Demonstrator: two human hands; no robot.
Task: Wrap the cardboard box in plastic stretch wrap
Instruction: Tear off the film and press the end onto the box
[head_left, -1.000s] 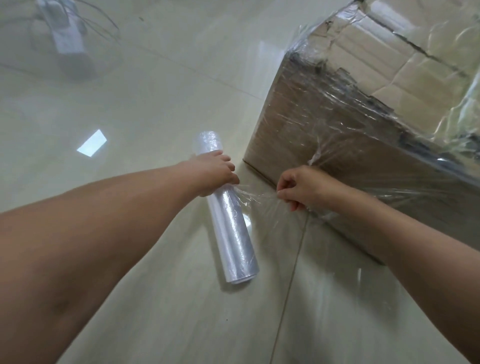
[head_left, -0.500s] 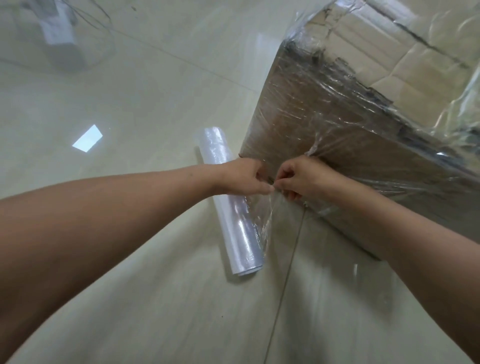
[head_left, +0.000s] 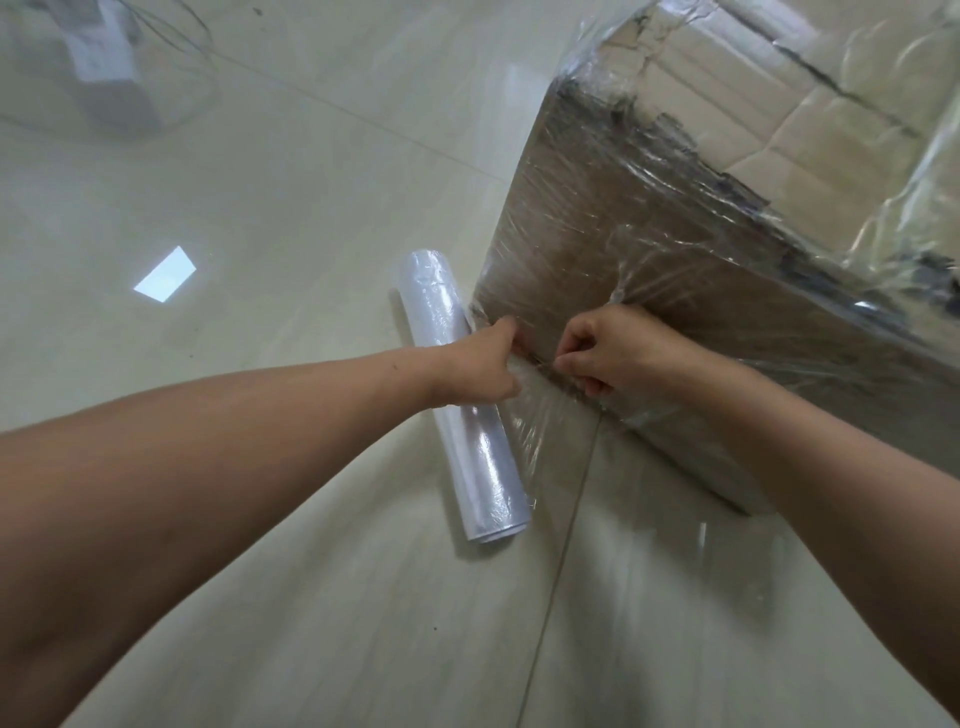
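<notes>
A big cardboard box (head_left: 670, 291) sits on the floor (head_left: 270, 171), on the right side of the view. Shiny plastic wrap (head_left: 691, 208) covers its brown side and its top. The wrap is wrinkled and catches the light. The top edge of the box looks torn and rough under the wrap.

A roll (head_left: 470, 431) of the same wrap lies flat on the floor just beside the near corner of the box. One end of it points away and the other end points back at the person. A loose, crinkly sheet of wrap goes from the roll up to the bottom edge of the box.

Both hands meet at that bottom edge, very close to each other. The left hand (head_left: 485, 366) reaches over the roll. Its fingers are curled and they pinch the wrap. The right hand (head_left: 615, 353) is next to it, against the side of the box. Its fingers are curled too, and they pinch the wrap at the same spot. Both arms are bare.

The floor is pale and glossy. A thin dark line (head_left: 558, 551) runs across it below the hands. A bright patch of light (head_left: 165, 274) shines on the floor to the left. A blurry grey shape (head_left: 104, 67) shows in the far left corner, and I cannot tell what it is
</notes>
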